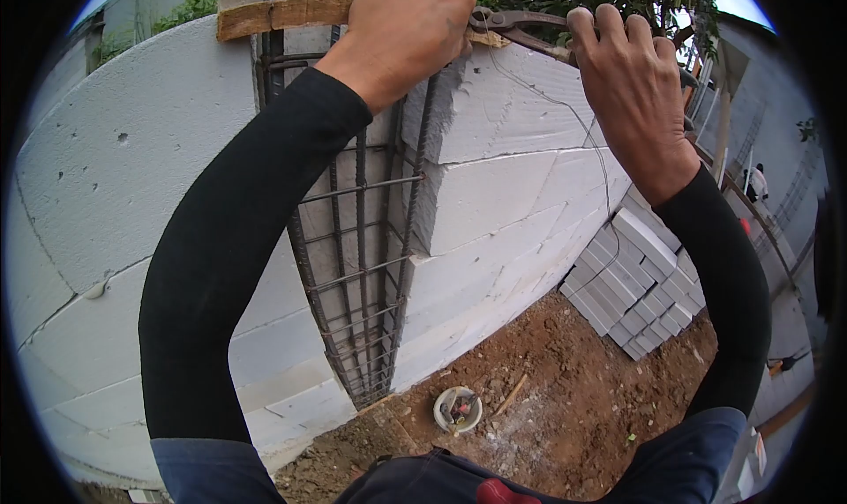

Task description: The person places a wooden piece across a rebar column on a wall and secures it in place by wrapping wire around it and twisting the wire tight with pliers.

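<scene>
While the right hand point(635, 89) curls its fingers over the slender handles of rust-brown steel pincers point(501, 21) at the white block wall's point(507, 182) top edge, the left hand point(410, 32) hides its fingers' grip: I cannot tell. Thin, kinked wire point(569, 106) dangles nearby; a rough wooden batten point(282, 17) crosses the ribbed rebar cage point(360, 182).

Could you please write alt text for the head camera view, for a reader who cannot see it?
A person's right hand holds pincers whose head is close to the left hand, above a rebar cage between white block walls. Below, a bucket and stacked grey blocks sit on brown soil.
</scene>
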Action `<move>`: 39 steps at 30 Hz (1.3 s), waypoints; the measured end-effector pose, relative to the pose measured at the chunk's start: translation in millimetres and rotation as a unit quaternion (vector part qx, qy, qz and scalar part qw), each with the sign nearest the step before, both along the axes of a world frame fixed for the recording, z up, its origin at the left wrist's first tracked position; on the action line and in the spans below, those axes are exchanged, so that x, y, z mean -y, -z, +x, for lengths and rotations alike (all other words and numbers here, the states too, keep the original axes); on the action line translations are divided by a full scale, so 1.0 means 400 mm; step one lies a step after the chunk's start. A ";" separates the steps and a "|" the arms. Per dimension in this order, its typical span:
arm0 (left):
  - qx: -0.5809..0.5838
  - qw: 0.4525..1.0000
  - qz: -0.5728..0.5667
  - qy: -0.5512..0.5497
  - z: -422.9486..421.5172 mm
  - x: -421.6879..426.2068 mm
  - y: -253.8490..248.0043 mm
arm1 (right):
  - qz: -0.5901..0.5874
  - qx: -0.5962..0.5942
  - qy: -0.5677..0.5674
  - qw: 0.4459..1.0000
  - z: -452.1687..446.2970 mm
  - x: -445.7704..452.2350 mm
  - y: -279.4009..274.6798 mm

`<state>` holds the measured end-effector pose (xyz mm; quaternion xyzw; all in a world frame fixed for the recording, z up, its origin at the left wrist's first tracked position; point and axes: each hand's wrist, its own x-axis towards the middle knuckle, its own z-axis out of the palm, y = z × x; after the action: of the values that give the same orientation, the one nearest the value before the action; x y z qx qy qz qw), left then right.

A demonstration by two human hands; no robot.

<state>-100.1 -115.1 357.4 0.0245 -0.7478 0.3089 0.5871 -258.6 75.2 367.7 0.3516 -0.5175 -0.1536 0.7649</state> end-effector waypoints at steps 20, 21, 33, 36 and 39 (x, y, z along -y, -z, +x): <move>0.062 0.995 0.053 -0.056 -0.004 0.007 0.011 | 0.237 0.472 -0.165 0.833 -0.019 -0.050 -0.061; 0.062 0.995 0.050 -0.053 -0.002 0.005 0.010 | 0.208 0.412 -0.148 0.875 -0.008 -0.064 -0.046; 0.076 0.994 0.044 -0.070 -0.001 0.000 0.011 | 0.201 0.711 -0.192 0.647 0.001 -0.094 -0.008; 0.078 0.993 0.056 -0.071 -0.008 -0.015 0.002 | 0.234 0.551 -0.178 0.781 -0.032 -0.093 -0.009; 0.083 0.993 0.052 -0.072 -0.003 -0.014 0.003 | 0.192 0.499 -0.152 0.831 -0.003 -0.090 0.002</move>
<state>-101.3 -109.3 356.4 0.0832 -0.8052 0.3116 0.4976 -259.7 111.3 367.0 0.5946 -0.7290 0.0647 0.3330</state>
